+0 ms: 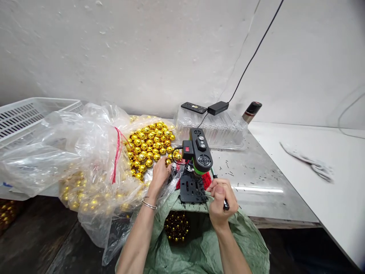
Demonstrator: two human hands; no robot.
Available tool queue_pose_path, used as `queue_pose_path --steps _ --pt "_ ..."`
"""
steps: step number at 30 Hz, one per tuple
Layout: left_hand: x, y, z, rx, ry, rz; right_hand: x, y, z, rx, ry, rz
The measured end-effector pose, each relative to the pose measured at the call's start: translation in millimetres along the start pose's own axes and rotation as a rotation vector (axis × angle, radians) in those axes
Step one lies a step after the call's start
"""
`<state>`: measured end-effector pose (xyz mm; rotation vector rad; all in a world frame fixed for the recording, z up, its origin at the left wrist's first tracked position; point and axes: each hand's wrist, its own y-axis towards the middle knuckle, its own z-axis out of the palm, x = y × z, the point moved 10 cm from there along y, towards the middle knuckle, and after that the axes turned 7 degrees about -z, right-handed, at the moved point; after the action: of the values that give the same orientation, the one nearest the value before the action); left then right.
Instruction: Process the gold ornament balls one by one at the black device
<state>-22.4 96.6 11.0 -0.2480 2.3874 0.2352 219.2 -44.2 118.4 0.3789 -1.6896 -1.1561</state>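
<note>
My left hand (161, 176), a bracelet at its wrist, is at the right edge of a pile of shiny gold balls (151, 142). Its bent fingers close on a gold ball (168, 161); the fingertips are partly hidden. My right hand (222, 198) is wrapped round a black handle (226, 205) with a thin shaft running up toward the machine. Between my hands stands a small black device (201, 150) with round vents and buttons, over a slotted black plate (188, 188). Red material (206, 179) shows behind the plate, and black scraps lie around it.
Below the plate hangs an open green sack (196, 255) with a dark cluster of gold-dotted pieces (176, 226) inside. Clear plastic bags (85, 152) and a white basket (37, 110) fill the left. Behind are a clear tray (211, 131), a power adapter (218, 107) and a dark-capped can (252, 111).
</note>
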Motion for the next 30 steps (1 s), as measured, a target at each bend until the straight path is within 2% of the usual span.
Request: queue_pose_path --steps 3,6,8,10,13,16,20,26,30 --pt "9.2 -14.5 -1.9 0.107 -0.536 -0.095 1.1 0.0 1.2 0.010 -0.001 -0.007" --pt "13.9 -39.6 16.7 0.273 -0.983 -0.253 2.3 0.6 2.1 0.013 0.005 -0.015" --pt "14.7 -58.6 32.2 0.346 -1.116 -0.351 3.1 1.3 2.5 0.011 0.014 -0.020" --pt "14.3 -73.9 45.1 0.374 -1.156 -0.411 4.6 2.4 2.9 0.012 0.019 -0.027" --pt "9.8 -85.9 58.0 0.374 -1.149 -0.425 7.9 4.7 3.9 0.025 0.006 -0.041" --pt "1.4 -86.4 62.8 0.351 -1.062 -0.346 11.3 6.6 4.8 0.035 -0.009 -0.060" --pt "-10.2 -82.7 65.2 0.309 -0.788 -0.170 13.3 7.0 5.0 0.035 -0.013 -0.078" --pt "-37.1 -88.1 61.2 0.193 -0.340 0.190 15.9 6.9 5.4 0.053 -0.038 -0.107" --pt "-50.0 -93.0 59.9 0.118 -0.155 0.285 17.6 7.6 5.3 0.064 -0.063 -0.113"
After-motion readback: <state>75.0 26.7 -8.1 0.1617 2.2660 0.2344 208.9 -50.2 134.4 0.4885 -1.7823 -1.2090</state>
